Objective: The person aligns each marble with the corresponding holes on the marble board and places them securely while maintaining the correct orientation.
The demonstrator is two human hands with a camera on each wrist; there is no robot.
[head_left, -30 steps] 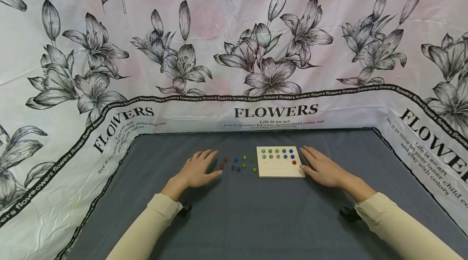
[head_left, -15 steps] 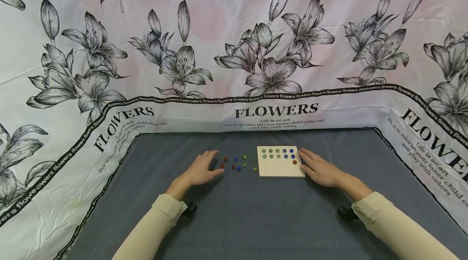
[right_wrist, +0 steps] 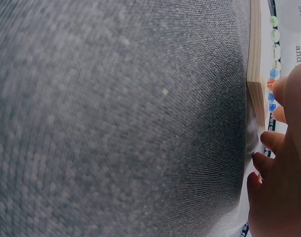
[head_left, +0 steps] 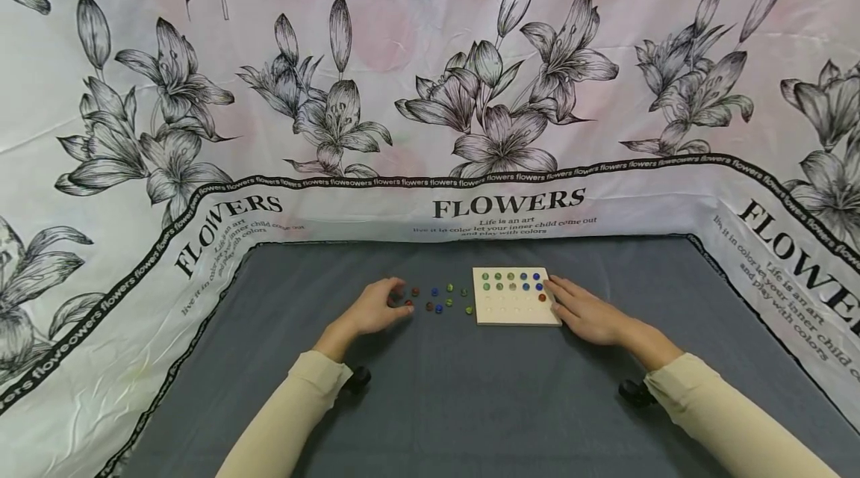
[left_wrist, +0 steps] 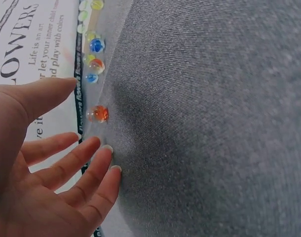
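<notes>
Our left hand (head_left: 373, 309), fingers now loosely curling but grasping nothing, has crept to the loose marbles (head_left: 438, 299) on the grey counter (head_left: 470, 396); our right hand (head_left: 586, 311), released flat, has slid against the wooden board (head_left: 514, 309).

In the right wrist view the right hand (right_wrist: 281, 163) is cut off by the right and lower edges, and the wooden board (right_wrist: 255, 74) shows only its side edge. In the left wrist view the left hand (left_wrist: 37, 163) runs off the lower left, and the farthest marbles (left_wrist: 89, 7) at the top edge blur together.
</notes>
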